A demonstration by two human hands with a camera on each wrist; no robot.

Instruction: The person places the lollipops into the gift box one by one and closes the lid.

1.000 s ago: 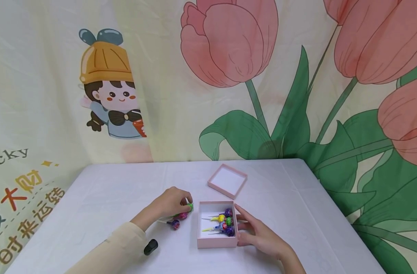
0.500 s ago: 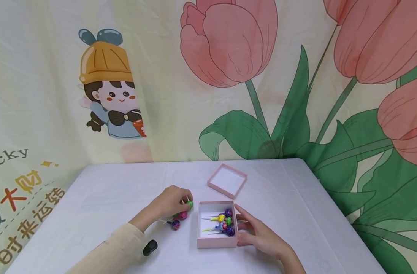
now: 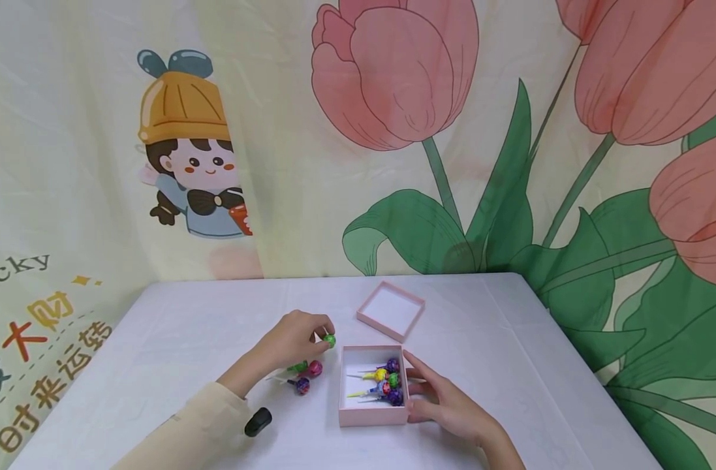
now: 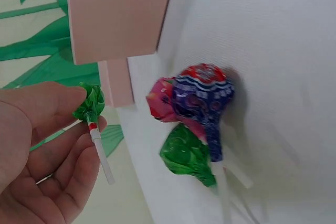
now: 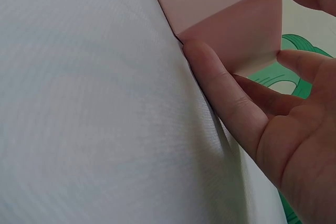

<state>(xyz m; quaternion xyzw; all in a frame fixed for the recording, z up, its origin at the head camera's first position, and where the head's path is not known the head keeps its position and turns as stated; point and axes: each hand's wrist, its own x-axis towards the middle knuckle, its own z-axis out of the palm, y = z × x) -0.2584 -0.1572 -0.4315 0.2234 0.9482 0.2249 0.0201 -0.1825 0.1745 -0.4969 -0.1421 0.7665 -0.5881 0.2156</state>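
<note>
My left hand [image 3: 299, 339] pinches a green-wrapped lollipop [image 4: 91, 102] between thumb and fingers, above the table and left of the pink box [image 3: 373, 418]. Its white stick angles downward in the left wrist view. Below that hand lie a purple-blue lollipop [image 4: 203, 93], a pink one [image 4: 160, 99] and another green one [image 4: 184, 150]. Several lollipops [image 3: 384, 382] rest in the box, heads to the right, sticks to the left. My right hand [image 3: 448, 401] touches the box's right side, with extended fingers and thumb set against the outer wall.
Behind the open box, its pink-rimmed lid [image 3: 391, 308] lies inside up. A small black object [image 3: 258, 422] sits on the white tablecloth [image 3: 228, 313] beside the left sleeve. A printed tulip curtain [image 3: 275, 163] hangs past the table's far edge.
My left hand has risen slightly and moved away with the green lollipop, uncovering the green and pink ones below. My right hand and the box stay in place.
</note>
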